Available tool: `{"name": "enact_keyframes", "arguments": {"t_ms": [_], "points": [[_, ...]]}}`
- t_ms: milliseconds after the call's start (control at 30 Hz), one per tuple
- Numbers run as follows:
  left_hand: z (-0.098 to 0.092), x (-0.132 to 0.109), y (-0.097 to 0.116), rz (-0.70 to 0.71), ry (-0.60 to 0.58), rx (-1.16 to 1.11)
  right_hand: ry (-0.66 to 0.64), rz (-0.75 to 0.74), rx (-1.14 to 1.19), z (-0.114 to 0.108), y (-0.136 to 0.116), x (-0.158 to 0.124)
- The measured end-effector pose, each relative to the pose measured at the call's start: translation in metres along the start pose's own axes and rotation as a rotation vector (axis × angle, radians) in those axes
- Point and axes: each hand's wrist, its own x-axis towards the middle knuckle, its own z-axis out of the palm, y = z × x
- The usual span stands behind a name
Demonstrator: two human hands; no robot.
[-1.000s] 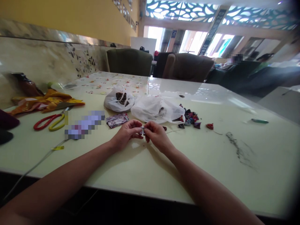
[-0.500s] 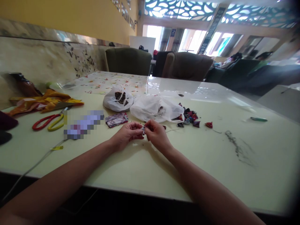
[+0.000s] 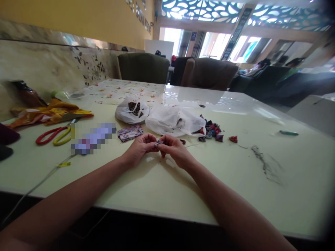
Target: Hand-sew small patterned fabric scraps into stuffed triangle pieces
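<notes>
Between my two hands, just above the table, is a small piece of patterned fabric, greyish and purple. The fingers of my left hand pinch it from one side. My right hand grips it from the other, thumb and fingertips pressed together. Much of the fabric is hidden by my fingers. Just left of the hands lies a flat stack of patterned cloth. To the right, a heap of small stuffed fabric pouches sits beside a white plastic bag.
Another plastic bag holds dark grains. Red-and-yellow-handled scissors lie left, near a blurred-out item with a cable and an orange cloth. Tangled threads and a green tool lie right. Chairs stand beyond the table.
Both hands have shifted slightly and turned about the fabric, and more of it shows between the fingertips. The things on the table have stayed in place.
</notes>
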Motion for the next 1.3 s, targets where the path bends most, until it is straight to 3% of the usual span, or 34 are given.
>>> {"name": "enact_keyframes", "arguments": {"t_ms": [133,233,367,467,767,967,1300], "points": [[0.003,-0.001,-0.001,0.035,-0.025,0.007,0.026,0.034,-0.057,-0.002,0.001,0.001],[0.005,-0.003,-0.001,0.114,-0.049,0.091,0.121,0.017,-0.192,-0.004,0.004,0.004],[0.008,-0.004,-0.003,0.191,-0.083,0.205,0.251,-0.117,-0.416,-0.004,0.008,0.005],[0.007,-0.002,-0.004,0.200,-0.029,0.215,0.295,-0.225,-0.553,-0.002,0.008,0.004],[0.002,0.003,-0.008,0.260,0.085,0.444,0.268,-0.450,-0.724,0.002,0.007,0.001],[0.001,0.001,-0.012,0.359,0.145,0.583,0.305,-0.486,-0.734,0.006,0.007,-0.002],[0.003,-0.002,-0.007,0.431,0.236,0.656,0.220,-0.474,-0.705,0.014,0.002,-0.009]]}}
